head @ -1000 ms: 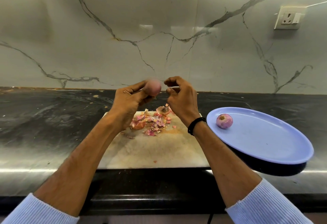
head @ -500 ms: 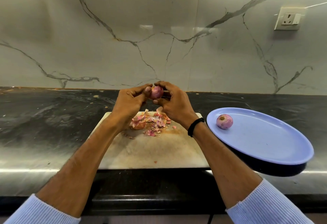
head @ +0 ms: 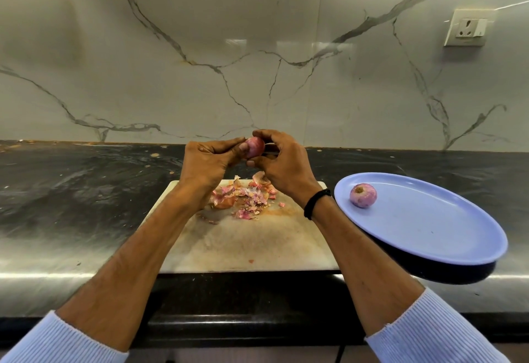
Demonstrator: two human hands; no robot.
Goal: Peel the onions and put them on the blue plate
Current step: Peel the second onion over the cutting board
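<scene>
Fingers point(head: 221, 145) of left hand point(head: 206, 165) and right hand point(head: 286, 165) pinch onion point(head: 255, 146).

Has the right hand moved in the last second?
Yes. The right hand shifted left, away from the plate, closing onto the onion held by the left hand.

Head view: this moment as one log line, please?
left hand, right hand: grip small reddish onion | pale cutting board: pink peel scraps | round blue plate: one peeled onion
</scene>
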